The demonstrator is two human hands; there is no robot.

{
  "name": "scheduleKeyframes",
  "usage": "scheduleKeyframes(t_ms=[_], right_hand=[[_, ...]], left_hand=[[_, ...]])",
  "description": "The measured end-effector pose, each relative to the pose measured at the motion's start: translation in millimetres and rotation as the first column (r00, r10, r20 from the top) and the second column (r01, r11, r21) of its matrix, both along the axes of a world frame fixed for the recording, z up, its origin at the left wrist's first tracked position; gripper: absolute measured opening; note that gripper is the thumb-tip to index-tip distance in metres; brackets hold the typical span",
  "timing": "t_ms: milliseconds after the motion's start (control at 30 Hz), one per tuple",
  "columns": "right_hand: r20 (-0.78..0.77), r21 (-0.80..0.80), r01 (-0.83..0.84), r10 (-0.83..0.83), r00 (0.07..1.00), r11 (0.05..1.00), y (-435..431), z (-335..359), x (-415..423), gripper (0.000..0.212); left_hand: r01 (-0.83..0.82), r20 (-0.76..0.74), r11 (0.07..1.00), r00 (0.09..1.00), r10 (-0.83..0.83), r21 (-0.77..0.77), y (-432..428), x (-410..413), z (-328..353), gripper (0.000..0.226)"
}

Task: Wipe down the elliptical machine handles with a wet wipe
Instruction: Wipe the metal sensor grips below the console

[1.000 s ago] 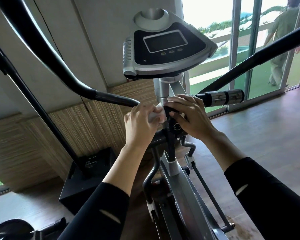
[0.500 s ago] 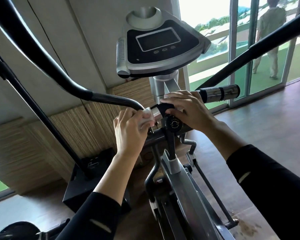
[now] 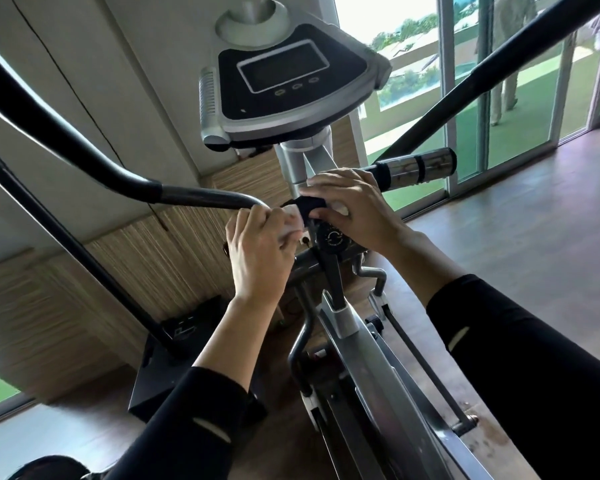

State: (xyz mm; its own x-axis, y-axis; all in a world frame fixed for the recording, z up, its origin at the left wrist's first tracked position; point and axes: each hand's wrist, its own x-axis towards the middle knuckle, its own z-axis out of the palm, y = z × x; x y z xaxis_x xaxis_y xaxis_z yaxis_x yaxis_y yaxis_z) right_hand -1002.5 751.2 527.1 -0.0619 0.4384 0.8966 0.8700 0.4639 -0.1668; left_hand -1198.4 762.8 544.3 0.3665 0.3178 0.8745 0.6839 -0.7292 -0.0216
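Note:
My left hand [image 3: 257, 251] grips a white wet wipe [image 3: 291, 220] wrapped round the left fixed handlebar of the elliptical, just left of the centre post. My right hand [image 3: 354, 206] curls over the black part of the right fixed handlebar beside the post. Beyond its fingers the chrome sensor grip [image 3: 420, 166] of that bar sticks out to the right. The long black swing handle [image 3: 84, 150] on the left arcs above my left hand. Another black swing handle [image 3: 492, 67] rises to the upper right.
The console [image 3: 288, 81] with its screen hangs above both hands. A round tension knob [image 3: 333, 239] sits on the post under my right hand. A black stand and box [image 3: 174, 344] are at the left by the wall. A person stands outside the glass doors [image 3: 506, 53].
My left hand with the wipe slid left along the bar from the centre post, then back a little toward it. My right hand stayed on its bar. The camera tilted.

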Motion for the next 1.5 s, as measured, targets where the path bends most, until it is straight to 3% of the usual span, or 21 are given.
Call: scheduleKeyframes(t_ms=[267,533,667,800,967,1133,1300,1500], right_hand=[[-0.022,0.013,-0.016,0.016,1.000,1.000,0,-3,0,0.037],[-0.037,-0.010,-0.028,0.027,0.999,1.000,-1,0,-1,0.038],[-0.056,-0.002,-0.012,0.012,0.998,1.000,-1,-2,-2,0.037],[-0.082,-0.018,-0.022,0.020,0.996,1.000,0,-3,-1,0.036],[-0.053,-0.023,-0.004,0.003,0.999,1.000,-3,1,-4,0.035],[-0.013,-0.048,0.014,-0.015,1.000,0.999,-4,5,-3,0.037],[-0.021,-0.062,0.028,-0.029,0.999,0.998,-7,7,-9,0.038],[0.027,-0.103,0.025,-0.023,0.999,0.994,-8,1,-32,0.040]], left_hand=[[0.031,0.011,0.986,0.999,-0.033,0.166,7,-14,-12,0.013],[0.106,-0.005,0.986,0.994,-0.106,0.126,10,-18,-7,0.019],[0.192,0.050,0.971,0.981,-0.186,-0.145,16,-27,7,0.032],[0.262,0.158,0.853,0.964,-0.213,-0.452,11,-16,29,0.035],[0.296,0.237,0.776,0.952,-0.193,-0.558,11,-52,29,0.032],[0.280,0.267,0.840,0.949,-0.169,-0.465,16,-55,12,0.026],[0.186,0.182,0.936,0.974,-0.135,-0.299,15,-63,-1,0.029],[0.203,0.207,0.957,0.965,-0.160,-0.205,13,-66,-9,0.029]])
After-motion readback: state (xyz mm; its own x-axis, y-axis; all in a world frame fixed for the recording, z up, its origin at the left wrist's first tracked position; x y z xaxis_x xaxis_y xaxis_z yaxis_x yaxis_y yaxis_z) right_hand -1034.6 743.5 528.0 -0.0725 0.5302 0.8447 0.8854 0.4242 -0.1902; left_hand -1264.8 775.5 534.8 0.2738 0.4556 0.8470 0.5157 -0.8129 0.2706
